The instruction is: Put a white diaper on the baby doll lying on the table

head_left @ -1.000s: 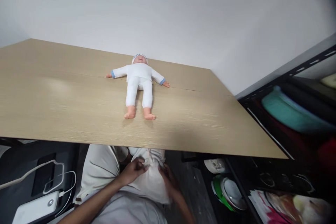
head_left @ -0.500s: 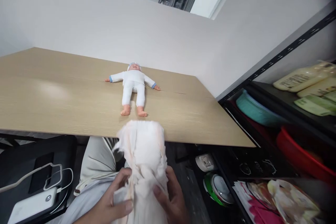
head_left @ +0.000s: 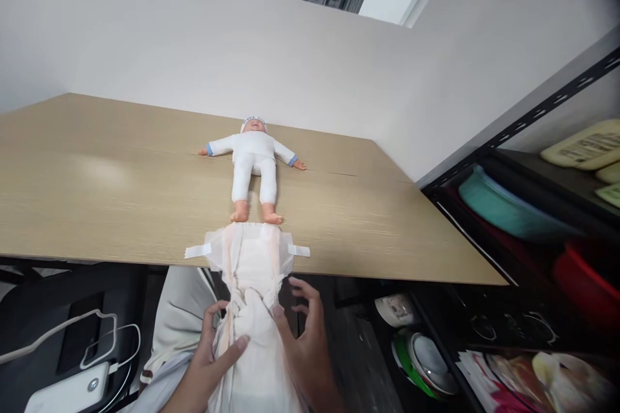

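Doll on table beyond diaper, left hand around diaper's edge, right hand half-spread.

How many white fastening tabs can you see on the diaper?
2: the left tab and right tab, sticking out either side of the diaper at its far end. Its near end leaves the frame, so others may be hidden.

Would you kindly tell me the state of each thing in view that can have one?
Diaper: opened out, tabs spread, far end over the tabletop.
Doll: lying face up, dressed, barefoot.
Left hand: thumb over the diaper.
Right hand: fingers spread, thumb at the diaper's edge.
Power bank: cable plugged in.
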Motion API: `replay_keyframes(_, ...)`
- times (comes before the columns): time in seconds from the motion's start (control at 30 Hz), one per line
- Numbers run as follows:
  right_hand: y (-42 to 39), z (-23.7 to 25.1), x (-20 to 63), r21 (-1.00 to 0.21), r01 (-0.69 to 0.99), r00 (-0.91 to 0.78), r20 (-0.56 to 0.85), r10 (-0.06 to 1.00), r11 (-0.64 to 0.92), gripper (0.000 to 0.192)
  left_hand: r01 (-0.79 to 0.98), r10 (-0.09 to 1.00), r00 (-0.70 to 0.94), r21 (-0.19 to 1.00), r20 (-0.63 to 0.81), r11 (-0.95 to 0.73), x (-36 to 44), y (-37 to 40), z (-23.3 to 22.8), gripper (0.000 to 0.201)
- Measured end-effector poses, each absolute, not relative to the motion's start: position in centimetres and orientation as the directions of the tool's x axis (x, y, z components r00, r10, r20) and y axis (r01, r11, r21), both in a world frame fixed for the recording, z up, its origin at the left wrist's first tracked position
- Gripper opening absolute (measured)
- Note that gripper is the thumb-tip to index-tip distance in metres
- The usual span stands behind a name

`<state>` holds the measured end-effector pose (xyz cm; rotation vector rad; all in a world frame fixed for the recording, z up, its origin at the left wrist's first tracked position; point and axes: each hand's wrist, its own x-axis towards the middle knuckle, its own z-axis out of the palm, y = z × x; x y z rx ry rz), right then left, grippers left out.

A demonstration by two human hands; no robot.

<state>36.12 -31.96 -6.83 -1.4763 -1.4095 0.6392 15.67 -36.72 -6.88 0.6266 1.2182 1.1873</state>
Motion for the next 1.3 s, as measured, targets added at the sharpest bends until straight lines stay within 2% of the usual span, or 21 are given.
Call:
replay_keyframes(0.07,-31.0,-5.3,36.3,-0.806,0.539,0.149,0.377,0.914,0.245,0.050,-0.338,0.905,-0.105,0.871,-0.412,0.357,16.1,-37.0,-6.4,0.091)
replay_keyframes(0.13,-29.3,-3.5,36.0,-0.714,0.590,-0.021,0.454,0.891,0.377,0.047,-0.335,0.902,-0.099,0.868,-0.420,0.367,16.5,-37.1,-6.0,0.096)
replay_keyframes(0.2,-27.0,-2.1,35.0,-0.631,0.603,-0.222,0.454,0.863,0.487,0.048,-0.326,0.909,-0.086,0.874,-0.407,0.360,16.7,-37.3,-5.9,0.097)
replay_keyframes(0.3,-23.3,-1.8,32.8,-0.553,0.635,-0.406,0.354,0.843,0.539,0.061,-0.244,0.921,-0.089,0.905,-0.379,0.349,16.3,-37.5,-6.1,0.092)
replay_keyframes(0.43,-20.2,-3.4,30.7,-0.467,0.700,-0.485,0.246,0.839,0.541,0.066,0.045,0.944,0.029,0.944,-0.329,0.328,13.8,-36.7,-6.2,0.074)
replay_keyframes(0.5,-19.7,-4.1,30.3,-0.440,0.726,-0.467,0.250,0.848,0.529,0.063,0.202,0.967,0.071,0.953,-0.245,0.227,11.8,-35.3,-5.9,0.055)
replay_keyframes(0.57,-19.7,-4.5,30.2,-0.429,0.741,-0.447,0.259,0.856,0.516,0.063,0.338,0.995,0.043,0.938,-0.095,0.075,9.7,-33.2,-5.5,0.033)
replay_keyframes(0.63,-19.8,-4.5,30.2,-0.424,0.748,-0.439,0.261,0.860,0.510,0.064,0.468,0.996,0.011,0.880,0.083,-0.079,7.6,-30.4,-4.8,0.022)
replay_keyframes(0.7,-19.9,-4.4,30.2,-0.419,0.752,-0.437,0.261,0.861,0.509,0.065,0.595,0.963,0.001,0.774,0.269,-0.217,5.8,-27.2,-3.8,0.019)
replay_keyframes(0.8,-19.9,-4.4,30.1,-0.410,0.755,-0.441,0.261,0.859,0.512,0.066,0.769,0.872,0.075,0.529,0.484,-0.360,4.6,-21.5,-1.5,0.018)
replay_keyframes(0.87,-19.8,-4.4,30.1,-0.403,0.756,-0.446,0.261,0.856,0.516,0.066,0.839,0.823,0.195,0.343,0.534,-0.422,4.7,-17.5,0.1,0.028)
replay_keyframes(0.93,-19.8,-4.5,30.1,-0.399,0.755,-0.447,0.267,0.853,0.521,0.066,0.855,0.801,0.349,0.183,0.487,-0.485,5.4,-13.6,1.3,0.048)
replay_keyframes(1.0,-19.8,-4.6,30.1,-0.399,0.754,-0.446,0.272,0.853,0.522,0.065,0.812,0.769,0.524,0.058,0.367,-0.581,6.3,-10.2,2.0,0.074)
replay_keyframes(1.07,-19.8,-4.6,30.1,-0.402,0.754,-0.442,0.273,0.854,0.519,0.065,0.719,0.692,0.680,-0.035,0.243,-0.694,7.3,-7.7,2.3,0.099)
replay_keyframes(1.13,-19.8,-4.7,30.2,-0.403,0.754,-0.443,0.271,0.855,0.518,0.065,0.616,0.597,0.783,-0.084,0.175,-0.783,8.2,-5.9,2.2,0.114)
replay_keyframes(1.23,-19.8,-4.8,30.2,-0.405,0.754,-0.446,0.264,0.855,0.518,0.065,0.495,0.480,0.857,-0.039,0.186,-0.868,9.4,-4.1,1.8,0.111)
replay_keyframes(1.3,-19.8,-4.8,30.2,-0.412,0.752,-0.446,0.258,0.857,0.515,0.066,0.431,0.426,0.879,0.025,0.215,-0.902,10.0,-3.1,1.5,0.092)
